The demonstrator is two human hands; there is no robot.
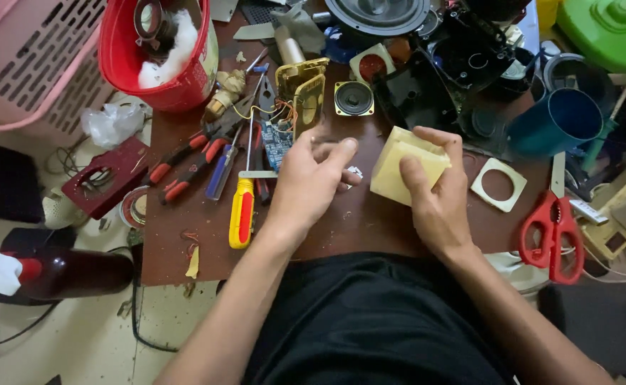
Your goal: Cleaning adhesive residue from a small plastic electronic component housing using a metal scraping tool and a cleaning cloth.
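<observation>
My right hand (434,189) grips a small cream-yellow box (398,165), thumb on its front face and fingers over its top, just above the brown table (370,228). My left hand (311,178) hovers to the left of the box with fingers curled; whether it pinches something small I cannot tell. A tiny white piece (354,172) lies on the table between the hands. Just behind my left hand are a blue circuit board (276,135) with coloured wires and a gold-coloured housing (304,89).
A yellow-and-red screwdriver (242,210), red-handled pliers (185,160) and a blue-handled tool (222,171) lie at left. Small round speaker (353,98), black plastic housings (434,78), square cream frame (498,185), red scissors (555,228), blue cup (559,120), red bucket (157,50), pink basket (28,64).
</observation>
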